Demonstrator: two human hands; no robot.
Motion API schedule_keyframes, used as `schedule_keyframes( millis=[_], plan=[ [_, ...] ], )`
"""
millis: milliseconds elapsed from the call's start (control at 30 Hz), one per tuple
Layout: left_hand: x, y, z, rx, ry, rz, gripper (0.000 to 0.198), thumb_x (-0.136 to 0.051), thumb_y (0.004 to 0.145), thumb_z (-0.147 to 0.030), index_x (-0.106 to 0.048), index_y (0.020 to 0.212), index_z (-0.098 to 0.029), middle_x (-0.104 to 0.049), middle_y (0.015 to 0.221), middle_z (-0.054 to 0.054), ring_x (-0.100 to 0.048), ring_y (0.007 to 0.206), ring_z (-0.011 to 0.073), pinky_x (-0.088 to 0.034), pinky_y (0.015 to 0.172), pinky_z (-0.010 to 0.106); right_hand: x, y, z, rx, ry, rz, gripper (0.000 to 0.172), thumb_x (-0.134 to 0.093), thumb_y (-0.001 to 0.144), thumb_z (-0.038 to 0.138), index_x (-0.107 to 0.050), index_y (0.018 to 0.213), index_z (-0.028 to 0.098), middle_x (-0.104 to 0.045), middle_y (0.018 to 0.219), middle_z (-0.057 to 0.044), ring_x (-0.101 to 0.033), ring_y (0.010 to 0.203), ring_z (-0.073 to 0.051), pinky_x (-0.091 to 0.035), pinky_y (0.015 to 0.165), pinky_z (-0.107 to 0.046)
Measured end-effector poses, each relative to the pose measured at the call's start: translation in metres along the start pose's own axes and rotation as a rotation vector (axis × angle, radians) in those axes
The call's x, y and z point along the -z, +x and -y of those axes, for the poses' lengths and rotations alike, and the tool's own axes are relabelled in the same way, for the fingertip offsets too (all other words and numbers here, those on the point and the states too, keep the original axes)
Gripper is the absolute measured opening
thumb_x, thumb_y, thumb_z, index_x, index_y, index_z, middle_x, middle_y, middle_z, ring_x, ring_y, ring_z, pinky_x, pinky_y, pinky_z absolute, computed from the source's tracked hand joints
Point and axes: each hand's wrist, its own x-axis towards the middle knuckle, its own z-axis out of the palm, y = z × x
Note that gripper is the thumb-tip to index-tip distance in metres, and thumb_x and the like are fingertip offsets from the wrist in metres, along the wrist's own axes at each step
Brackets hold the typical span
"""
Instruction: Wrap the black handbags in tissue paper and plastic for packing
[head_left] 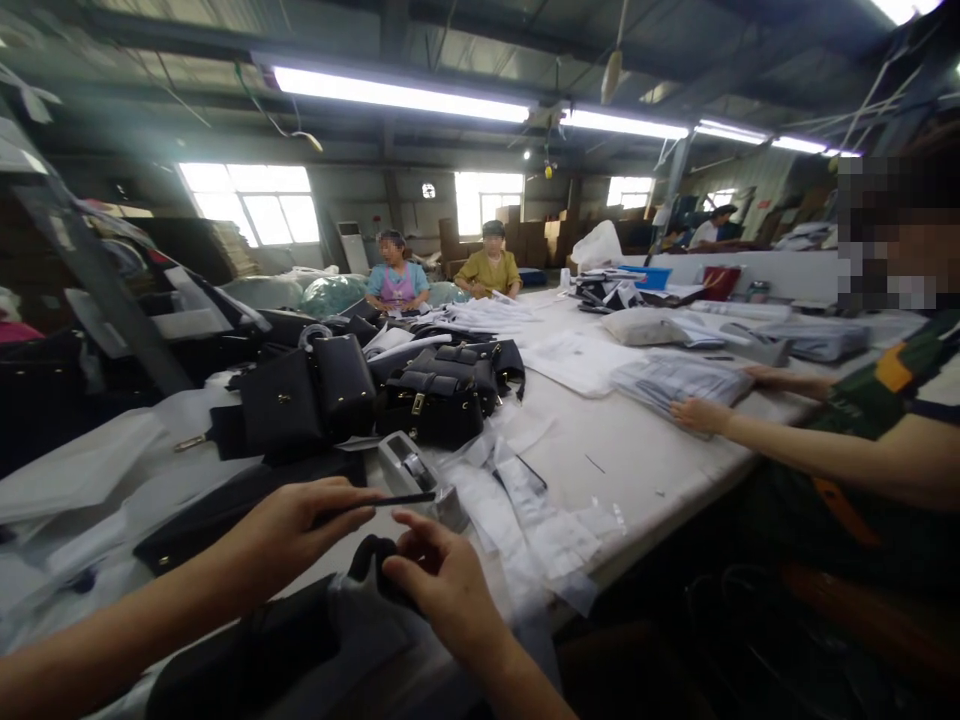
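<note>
My left hand (315,520) pinches a thin black strip (409,498) that points to the right; whether it is a strap or a tool I cannot tell. Just below, my right hand (442,575) has its thumb and fingers curled on the upper end of a black bag (277,640). Clear plastic (375,620) covers part of this bag, which lies at the near table edge. A grey tape dispenser (405,460) stands right beyond my hands. Small clear plastic bags (562,540) lie to its right.
Black handbags (435,390) are piled ahead. White wrapping sheets (90,460) lie at left. On the right, a co-worker's hand (701,414) rests on a plastic-wrapped stack (675,385). Two people sit across the white table (660,460).
</note>
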Motion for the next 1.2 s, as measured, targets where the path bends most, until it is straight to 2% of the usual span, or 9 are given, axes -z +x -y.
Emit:
schedule_keyframes(
  millis=[167,367,433,533,700,800,933,1000,1200],
  plan=[
    [0.008,-0.009,-0.003,0.062,-0.001,0.121,0.04,-0.057,0.09,-0.059,-0.08,0.111,-0.033,-0.076,0.084,0.0,-0.071,0.081,0.0202,-0.051,0.073,0.023,0.004,-0.002,0.009,0.118,-0.157,0.037,0.032,-0.076,0.078,0.018,-0.08,0.109,0.029,-0.067,0.09,0.0,-0.067,0.088,-0.019,-0.052,0.082,-0.029],
    [0.009,-0.012,0.0,0.115,0.055,0.099,0.039,-0.063,0.085,-0.06,-0.08,0.107,-0.033,-0.081,0.106,0.0,-0.074,0.102,0.0253,-0.053,0.091,0.026,0.004,-0.002,0.007,0.159,-0.174,-0.004,0.033,-0.081,0.073,0.011,-0.081,0.101,0.029,-0.07,0.114,-0.001,-0.068,0.105,-0.021,-0.052,0.089,-0.027],
    [0.009,-0.014,0.003,0.134,0.112,0.091,0.04,-0.067,0.082,-0.06,-0.08,0.109,-0.033,-0.08,0.11,-0.001,-0.073,0.106,0.0264,-0.052,0.095,0.026,0.004,-0.001,0.003,0.157,-0.125,0.01,0.031,-0.08,0.076,0.012,-0.081,0.103,0.028,-0.074,0.112,-0.001,-0.069,0.105,-0.022,-0.051,0.092,-0.028],
    [0.011,-0.018,0.004,0.123,0.199,0.066,0.041,-0.066,0.082,-0.06,-0.079,0.111,-0.034,-0.08,0.111,0.0,-0.074,0.105,0.0266,-0.054,0.092,0.027,0.002,-0.001,0.0,0.128,-0.077,0.01,0.028,-0.081,0.077,0.013,-0.081,0.102,0.026,-0.078,0.101,-0.001,-0.071,0.102,-0.022,-0.051,0.092,-0.029],
    [0.014,-0.02,-0.002,0.099,0.352,0.045,0.034,-0.065,0.083,-0.061,-0.08,0.106,-0.039,-0.08,0.104,-0.002,-0.075,0.094,0.0235,-0.052,0.078,0.025,0.0,0.0,0.0,0.145,-0.06,0.002,0.031,-0.082,0.075,0.009,-0.082,0.1,0.027,-0.079,0.101,0.002,-0.071,0.1,-0.021,-0.05,0.092,-0.028],
    [0.016,-0.017,-0.009,0.078,0.427,0.03,0.032,-0.065,0.083,-0.057,-0.08,0.103,-0.036,-0.08,0.102,-0.002,-0.076,0.089,0.0233,-0.051,0.074,0.026,0.0,0.0,0.001,0.167,-0.069,-0.006,0.032,-0.082,0.075,0.01,-0.081,0.101,0.028,-0.079,0.101,0.002,-0.071,0.1,-0.02,-0.051,0.091,-0.027],
    [0.014,-0.011,-0.021,-0.007,0.396,0.119,0.027,-0.061,0.085,-0.039,-0.079,0.104,-0.03,-0.08,0.099,-0.001,-0.076,0.088,0.0217,-0.051,0.077,0.026,-0.001,-0.001,-0.003,0.204,-0.082,-0.005,0.031,-0.082,0.077,0.011,-0.081,0.103,0.028,-0.079,0.102,0.002,-0.071,0.101,-0.02,-0.05,0.092,-0.027],
    [0.012,-0.01,-0.026,-0.019,0.417,0.179,0.029,-0.059,0.086,-0.033,-0.078,0.107,-0.032,-0.08,0.101,-0.001,-0.076,0.09,0.022,-0.051,0.078,0.027,-0.002,0.0,-0.005,0.221,-0.081,-0.002,0.031,-0.082,0.078,0.011,-0.08,0.104,0.027,-0.079,0.103,0.002,-0.071,0.101,-0.02,-0.05,0.092,-0.027],
    [0.008,-0.007,-0.029,0.041,0.552,0.17,0.024,-0.064,0.088,-0.041,-0.078,0.108,-0.04,-0.08,0.105,-0.004,-0.076,0.093,0.0248,-0.05,0.078,0.032,-0.008,0.002,-0.009,0.287,-0.098,-0.062,0.032,-0.084,0.074,0.007,-0.08,0.101,0.024,-0.079,0.102,0.0,-0.071,0.1,-0.02,-0.05,0.091,-0.025]
  ],
)
